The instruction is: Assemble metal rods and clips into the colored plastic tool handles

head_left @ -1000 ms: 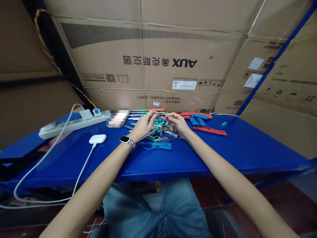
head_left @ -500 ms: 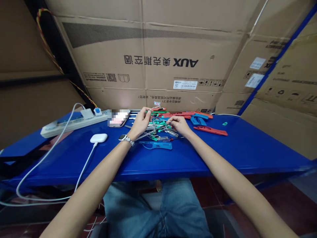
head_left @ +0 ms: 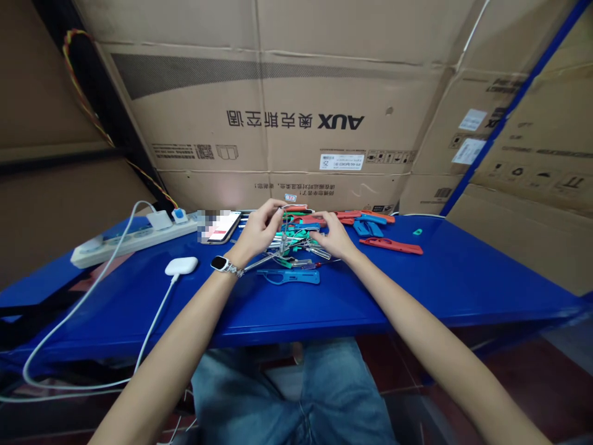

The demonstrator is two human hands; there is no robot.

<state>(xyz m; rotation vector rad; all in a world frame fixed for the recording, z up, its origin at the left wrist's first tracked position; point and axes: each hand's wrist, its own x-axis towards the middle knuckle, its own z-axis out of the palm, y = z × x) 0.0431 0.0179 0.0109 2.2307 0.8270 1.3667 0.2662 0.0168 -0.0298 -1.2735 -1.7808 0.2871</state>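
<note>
Change over the last second: the left hand (head_left: 259, 228), seen raised above the pile half a second back, is now brought down against the pile (head_left: 299, 238) of coloured-handled tools at the far middle of the desk (head_left: 463, 278). The right hand (head_left: 336, 236) is shifted from the pile's near edge onto its top and is laid palm-down there. Both hands are thus kept at the pile and nothing is seen lifted clear of it, so the work is judged to be held at the same heap.

Grip, left: the fingers are curled, with the tips drawn together at the pile's upper left. What is pinched, if anything, cannot be told.
Grip, right: the fingers are stretched over the tools. Closure on any one of them cannot be told.

A blue part (head_left: 290, 277) is noted lying alone just in front of the pile, untouched.

Writing: "AUX" in bold dark letters is read on the carton (head_left: 296, 86) behind the desk, with a row of Chinese characters beside it. The print appears reversed. A white label (head_left: 341, 162) lower down is too small to be read. The phone (head_left: 222, 225) screen is blurred.
</note>
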